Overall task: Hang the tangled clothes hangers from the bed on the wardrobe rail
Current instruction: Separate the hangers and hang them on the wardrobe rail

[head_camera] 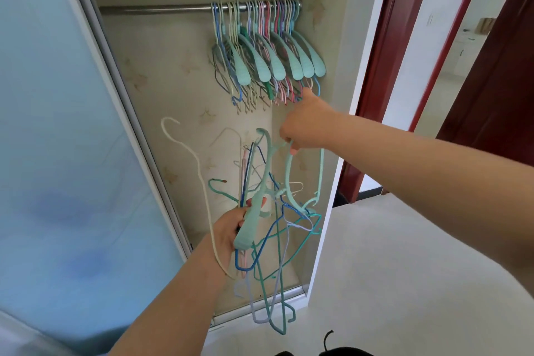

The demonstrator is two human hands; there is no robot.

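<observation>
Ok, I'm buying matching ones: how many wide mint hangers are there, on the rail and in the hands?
Wide mint hangers on the rail: 6
In the left hand: 1
In the right hand: 1
Total: 8
Thin wire ones: too tangled to count.

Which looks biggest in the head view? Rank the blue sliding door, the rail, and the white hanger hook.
1. blue sliding door, though nearness to the camera inflates it.
2. rail.
3. white hanger hook, in the bundle the left hand grips.
</observation>
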